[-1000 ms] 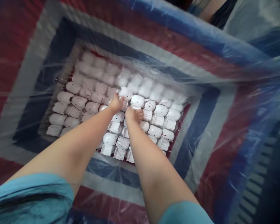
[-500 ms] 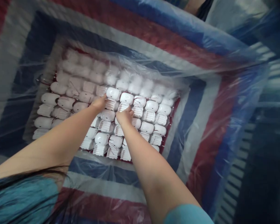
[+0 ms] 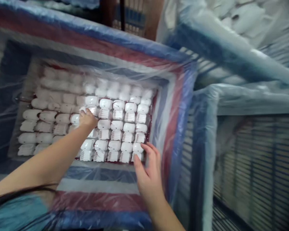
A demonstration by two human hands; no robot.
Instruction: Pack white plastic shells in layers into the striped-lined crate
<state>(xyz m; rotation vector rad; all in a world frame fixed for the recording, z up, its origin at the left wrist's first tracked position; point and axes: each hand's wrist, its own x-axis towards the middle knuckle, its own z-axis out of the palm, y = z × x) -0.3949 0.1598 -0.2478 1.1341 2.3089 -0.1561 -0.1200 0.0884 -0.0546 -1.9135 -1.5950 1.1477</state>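
Observation:
Rows of white rounded plastic housings point(image 3: 106, 103), with ribbed lower parts and thin red wires on some, fill the bottom of a plastic-lined bin point(image 3: 168, 134). My left hand point(image 3: 88, 120) reaches into the middle of the rows. Its fingers are a little apart and rest on the white housings there; their undersides are hidden. Above the near right corner of the rows is my right hand point(image 3: 149, 170), open, thumb and fingers spread, with nothing held.
Striped red, white and blue sheeting under clear film lines the bin walls. To the right stands a wire-sided cage point(image 3: 250, 166) with a film-wrapped rim. Behind it, another wrapped container point(image 3: 245, 19) holds white pieces. Loose dark hair hangs at the lower left.
The view has swung right, showing more containers. My right hand has left the middle of the rows and moved right and nearer, opening. My left hand remains among the housings.

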